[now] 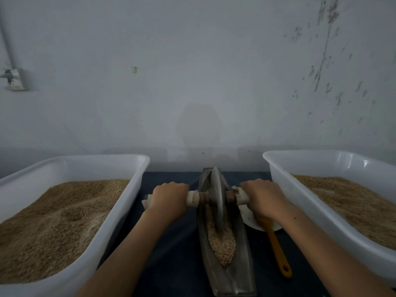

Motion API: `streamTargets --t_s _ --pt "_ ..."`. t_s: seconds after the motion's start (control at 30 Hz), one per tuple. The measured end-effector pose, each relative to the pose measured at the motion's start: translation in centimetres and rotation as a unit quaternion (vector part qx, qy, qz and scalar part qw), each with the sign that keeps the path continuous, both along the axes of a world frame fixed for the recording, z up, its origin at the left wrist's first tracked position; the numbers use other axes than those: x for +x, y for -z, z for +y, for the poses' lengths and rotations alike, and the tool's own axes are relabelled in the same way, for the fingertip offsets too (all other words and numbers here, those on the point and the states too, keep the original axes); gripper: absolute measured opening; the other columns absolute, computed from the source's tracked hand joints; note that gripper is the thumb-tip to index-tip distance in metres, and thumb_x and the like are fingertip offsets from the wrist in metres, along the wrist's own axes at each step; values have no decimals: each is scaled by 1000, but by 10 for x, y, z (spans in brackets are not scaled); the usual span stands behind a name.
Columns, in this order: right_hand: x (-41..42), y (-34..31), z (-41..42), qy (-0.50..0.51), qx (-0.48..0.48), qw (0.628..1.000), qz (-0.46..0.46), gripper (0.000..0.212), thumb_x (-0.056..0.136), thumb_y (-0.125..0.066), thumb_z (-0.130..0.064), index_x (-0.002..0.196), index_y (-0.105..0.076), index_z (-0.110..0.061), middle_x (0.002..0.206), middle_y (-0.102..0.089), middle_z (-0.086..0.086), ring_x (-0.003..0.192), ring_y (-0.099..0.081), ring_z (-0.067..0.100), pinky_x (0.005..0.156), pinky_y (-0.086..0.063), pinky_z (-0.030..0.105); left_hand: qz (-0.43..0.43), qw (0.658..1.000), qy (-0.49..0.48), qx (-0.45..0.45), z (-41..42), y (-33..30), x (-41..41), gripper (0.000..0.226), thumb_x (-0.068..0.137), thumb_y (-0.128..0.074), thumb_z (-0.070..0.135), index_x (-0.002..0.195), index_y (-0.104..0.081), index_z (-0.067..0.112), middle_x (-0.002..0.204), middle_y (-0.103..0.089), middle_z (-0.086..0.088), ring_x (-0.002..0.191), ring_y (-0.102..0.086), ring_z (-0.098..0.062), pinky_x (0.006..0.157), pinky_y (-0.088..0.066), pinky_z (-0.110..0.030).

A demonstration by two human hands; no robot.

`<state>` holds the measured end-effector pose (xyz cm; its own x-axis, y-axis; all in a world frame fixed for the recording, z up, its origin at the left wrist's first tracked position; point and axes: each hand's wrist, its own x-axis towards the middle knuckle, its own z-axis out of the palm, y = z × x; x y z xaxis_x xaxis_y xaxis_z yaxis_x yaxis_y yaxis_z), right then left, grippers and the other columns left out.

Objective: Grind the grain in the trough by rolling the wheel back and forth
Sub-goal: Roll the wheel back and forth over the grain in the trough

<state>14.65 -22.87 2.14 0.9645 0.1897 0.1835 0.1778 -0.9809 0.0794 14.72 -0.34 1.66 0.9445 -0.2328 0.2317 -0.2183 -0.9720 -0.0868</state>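
Observation:
A long, narrow metal trough [243, 249] lies lengthwise on the dark table in front of me. Tan grain [221, 243] fills its near half. A thin metal wheel [216, 196] stands upright in the far half of the trough, on a wooden axle with white wrapped handles. My left hand [167, 200] grips the left handle. My right hand [264, 198] grips the right handle. Both fists hide most of the handles.
Two large white plastic tubs of grain flank the trough: one at the left [120, 213], one at the right [285, 185]. A white dish [250, 219] and an orange-handled spatula [278, 251] lie under my right forearm. A pale wall rises close behind the table.

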Motion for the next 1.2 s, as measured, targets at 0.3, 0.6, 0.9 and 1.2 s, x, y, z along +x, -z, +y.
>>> streamTargets --t_s 0.3,0.6,0.9,1.2 --pt "-7 -20 1 3 -49 986 157 25 84 -65 -20 109 -59 -19 85 -53 -3 82 -55 14 73 -45 27 158 987 10 5 5 -6 5 35 80 -70 28 111 -58 18 94 -58 3 83 -53 -14 75 -42 -28" --pt "-1 -3 0 -5 7 1000 16 14 88 -58 -16 96 -56 -28 99 -64 -3 88 -59 15 80 -48 31 8 1000 3 -9 0 1 4 15 88 -59 25 102 -55 21 100 -62 1 90 -59 -17 72 -40 -28" --pt "-5 -17 2 0 -49 993 109 28 84 -64 -18 111 -59 -23 93 -59 -2 83 -56 15 72 -44 27 111 994 10 -7 5 -1 7 28 82 -67 25 107 -57 20 93 -58 3 82 -52 -14 74 -41 -28" --pt "-4 -13 1 6 -38 994 104 25 86 -62 -18 110 -59 -23 94 -60 -3 86 -58 15 73 -45 27 83 996 11 -3 4 -1 6 25 82 -67 26 104 -58 19 89 -57 3 82 -55 -15 71 -40 -29"
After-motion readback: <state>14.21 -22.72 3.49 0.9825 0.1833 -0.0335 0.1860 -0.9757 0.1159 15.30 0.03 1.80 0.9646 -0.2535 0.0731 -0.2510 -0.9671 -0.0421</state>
